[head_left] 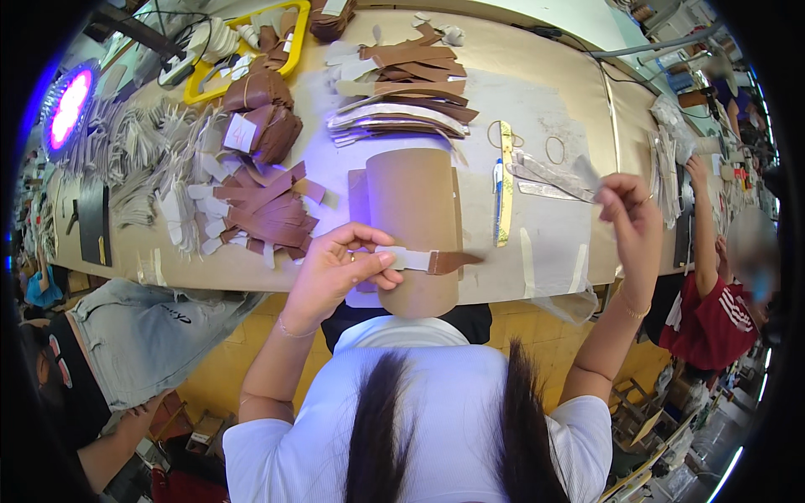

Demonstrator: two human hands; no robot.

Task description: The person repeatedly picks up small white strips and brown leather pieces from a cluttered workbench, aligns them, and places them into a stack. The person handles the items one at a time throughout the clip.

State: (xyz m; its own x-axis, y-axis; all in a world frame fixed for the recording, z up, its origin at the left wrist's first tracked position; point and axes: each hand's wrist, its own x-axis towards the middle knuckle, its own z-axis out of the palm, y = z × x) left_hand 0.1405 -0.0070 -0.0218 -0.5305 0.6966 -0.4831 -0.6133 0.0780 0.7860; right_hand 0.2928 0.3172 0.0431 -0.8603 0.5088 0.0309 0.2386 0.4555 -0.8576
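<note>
My left hand is closed in a pinch on the pale end of a strip. The strip's brown, leather-like end points right across a curved tan board, and its tip is blurred. Out to the right, my right hand has its thumb and fingertips together at a small greyish-white piece, smeared by motion. Thin pale strips lie on the table beside those fingertips.
Brown strips are stacked beyond the board and heaped at its left. A yellow tray stands far left. Nearer lie a yellow ruler, a blue pen and rubber bands. Other people are at both sides.
</note>
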